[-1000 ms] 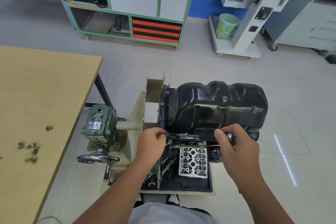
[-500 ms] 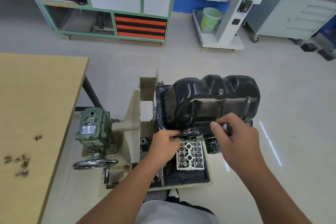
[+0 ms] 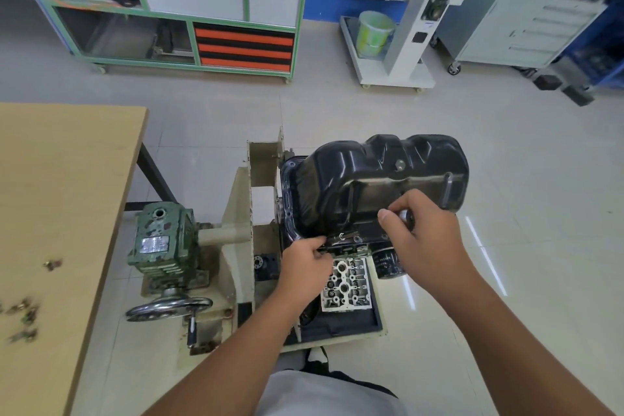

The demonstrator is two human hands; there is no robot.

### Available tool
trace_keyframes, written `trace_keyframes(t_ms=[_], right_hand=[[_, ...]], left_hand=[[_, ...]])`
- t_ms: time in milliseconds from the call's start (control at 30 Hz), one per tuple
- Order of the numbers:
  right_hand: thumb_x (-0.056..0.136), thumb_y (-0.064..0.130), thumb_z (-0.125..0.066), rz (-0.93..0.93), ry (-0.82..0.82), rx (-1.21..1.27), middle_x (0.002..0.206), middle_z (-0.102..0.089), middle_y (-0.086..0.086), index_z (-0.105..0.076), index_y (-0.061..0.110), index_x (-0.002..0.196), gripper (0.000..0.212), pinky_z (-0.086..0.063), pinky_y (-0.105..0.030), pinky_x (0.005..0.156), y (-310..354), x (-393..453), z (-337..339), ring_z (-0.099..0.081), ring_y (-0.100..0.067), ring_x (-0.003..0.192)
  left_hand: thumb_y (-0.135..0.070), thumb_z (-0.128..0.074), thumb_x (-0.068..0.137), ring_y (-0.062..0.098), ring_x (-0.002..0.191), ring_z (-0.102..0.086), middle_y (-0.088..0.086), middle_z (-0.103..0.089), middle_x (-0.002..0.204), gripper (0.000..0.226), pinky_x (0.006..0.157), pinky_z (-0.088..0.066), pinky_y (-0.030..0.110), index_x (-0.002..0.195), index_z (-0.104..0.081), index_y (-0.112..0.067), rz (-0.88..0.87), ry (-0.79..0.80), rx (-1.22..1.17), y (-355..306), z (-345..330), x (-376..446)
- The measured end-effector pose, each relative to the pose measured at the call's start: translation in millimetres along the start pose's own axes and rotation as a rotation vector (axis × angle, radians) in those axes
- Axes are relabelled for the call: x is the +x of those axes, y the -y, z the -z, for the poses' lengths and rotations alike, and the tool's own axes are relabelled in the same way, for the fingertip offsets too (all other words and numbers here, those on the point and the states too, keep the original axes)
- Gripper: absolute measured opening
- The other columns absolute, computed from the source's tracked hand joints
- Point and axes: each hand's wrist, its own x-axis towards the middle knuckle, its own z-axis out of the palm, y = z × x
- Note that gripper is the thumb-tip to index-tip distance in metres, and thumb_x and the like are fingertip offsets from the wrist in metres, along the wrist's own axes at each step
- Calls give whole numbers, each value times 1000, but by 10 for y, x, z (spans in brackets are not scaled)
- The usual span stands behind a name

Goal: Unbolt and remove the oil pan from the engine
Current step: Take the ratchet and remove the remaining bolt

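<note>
Oil pan [image 3: 381, 179]: black, glossy, on top of the engine, which sits in the stand; its near edge looks raised off the block, though whether it is fully free cannot be told.
Engine [image 3: 346, 284]: mounted in the stand below the pan; grey valve-side face with round bores turned towards the person.
Left hand [image 3: 305, 263]: at the near left edge of the pan; fingers curled and pinching the pan's flange or a small part there. Which of the two cannot be told.
Right hand [image 3: 425, 236]: at the near right edge of the pan; fingers curled round the pan's lower edge, thumb on the near side.
Oil filter [image 3: 388, 263]: black cylinder on the engine, just beside the right hand, partly hidden by it.
Engine stand [image 3: 241, 213]: beige frame on the floor, carrying the engine.
Gearbox [image 3: 158, 240]: green, worn paint, on the stand's left end, joined by a beige shaft.
Handwheel [image 3: 169, 307]: metal, at the near side of the gearbox, with a crank handle.
Bench [image 3: 60, 196]: wooden top, left of the stand.
Bolts [image 3: 23, 317]: loose, blurred, scattered near the bench's near left edge; one lies apart, further in.
</note>
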Motion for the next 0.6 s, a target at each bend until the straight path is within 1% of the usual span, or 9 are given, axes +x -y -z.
trace_keyframes(t_ms=[67,133,167,200,267,333,433,533,600], right_hand=[[95,43,-63,-51,73,-137,57,-61,4,-58,27,85,20,-44,-27,48,77,117,0,-59,-11,52],[93,59,-60,-46,116,-329,65,-63,7,-56,25,81,36,-45,-28,52,193,228,-20,-59,-10,58],[92,65,-58,-29,120,-414,66,-62,5,-55,23,77,44,-46,-29,52,253,271,-36,-60,-13,60],[92,68,-56,-8,122,-482,64,-61,4,-54,22,73,50,-46,-30,51,314,300,-53,-60,-15,58],[93,70,-52,40,129,-591,60,-58,3,-52,22,68,54,-45,-29,49,415,328,-95,-58,-17,53],[94,69,-50,85,146,-646,59,-56,4,-50,23,66,54,-41,-28,47,494,335,-129,-56,-16,51],[97,61,-52,153,174,-654,59,-53,5,-45,26,68,46,-35,-27,45,541,338,-162,-53,-13,52],[98,51,-55,230,172,-641,62,-50,8,-35,30,68,42,-33,-26,46,532,340,-148,-48,-8,53],[98,48,-56,251,208,-602,62,-48,9,-33,32,67,42,-35,-27,47,539,380,-79,-48,-7,54]], left_hand=[[-4,-59,93,13,62,-58,15,-73,77,44,60,-50,23,135,-68,-16,-13,-7,8,-26,4,-9],[-3,-58,93,15,59,-59,11,-71,67,36,60,-51,28,118,-76,-21,-31,-16,21,-60,8,-18],[-2,-57,92,15,54,-59,5,-67,59,32,57,-49,29,107,-77,-23,-43,-13,36,-69,4,-17],[-2,-57,92,11,48,-56,-4,-61,51,28,51,-46,28,94,-75,-23,-57,-3,61,-76,-1,-16],[1,-55,92,5,40,-46,-12,-49,41,21,44,-31,15,82,-69,-12,-89,16,109,-103,-8,-25],[3,-54,93,2,39,-44,-10,-45,45,21,45,-31,12,88,-71,-9,-95,29,125,-108,-7,-26],[2,-53,95,0,39,-43,-7,-45,52,22,45,-31,10,109,-71,4,-87,43,130,-88,8,-14],[0,-54,96,0,40,-43,-9,-45,52,24,47,-32,10,113,-70,4,-107,48,142,-79,40,-12],[1,-55,95,0,40,-44,-10,-46,50,26,46,-32,10,116,-71,3,-115,44,139,-85,59,-30]])
